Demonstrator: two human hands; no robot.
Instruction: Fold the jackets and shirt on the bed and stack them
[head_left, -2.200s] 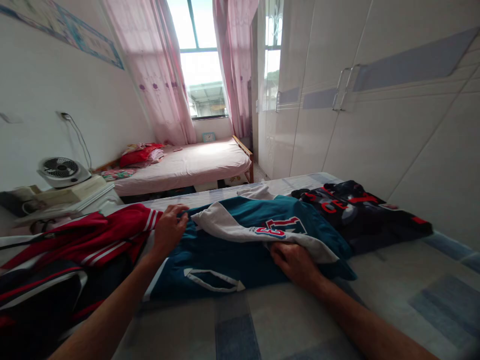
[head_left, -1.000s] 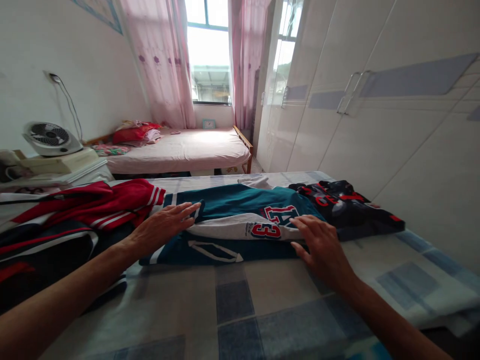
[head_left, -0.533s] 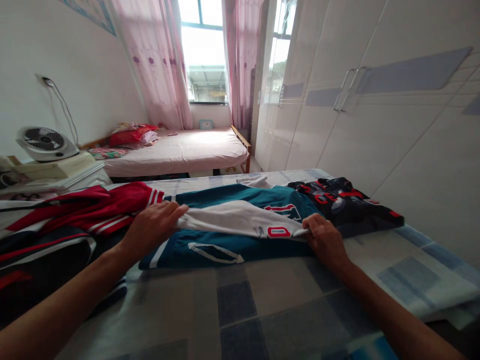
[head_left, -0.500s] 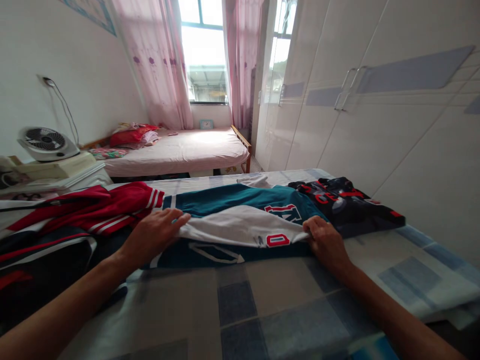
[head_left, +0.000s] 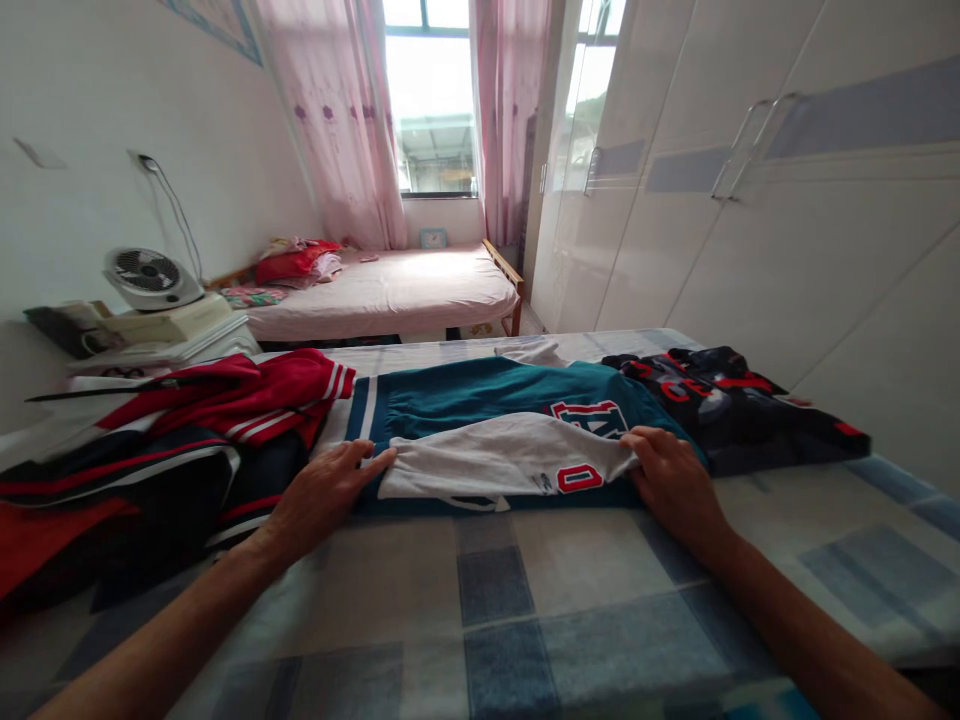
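A teal jacket (head_left: 465,390) with a white sleeve (head_left: 480,455) folded across its front lies spread in front of me. The sleeve bears a red-edged "0", and a red and white letter patch shows above it. My left hand (head_left: 334,490) grips the cuff end of the sleeve between thumb and fingers, beside the striped hem. At the other end, my right hand (head_left: 675,485) pinches the sleeve near the shoulder, its fingertips partly hidden in the cloth.
Red and navy clothes (head_left: 247,400) lie heaped at the left. A folded black garment with red lettering (head_left: 735,410) rests at the right, on the same checked bedspread (head_left: 585,620). Beyond stand a second bed (head_left: 405,290), a fan (head_left: 150,277) and white wardrobes (head_left: 675,220).
The sleeve has come down flatter over the jacket's lower edge, covering more of the teal body there. Both hands still hold its ends. The view has shifted slightly left.
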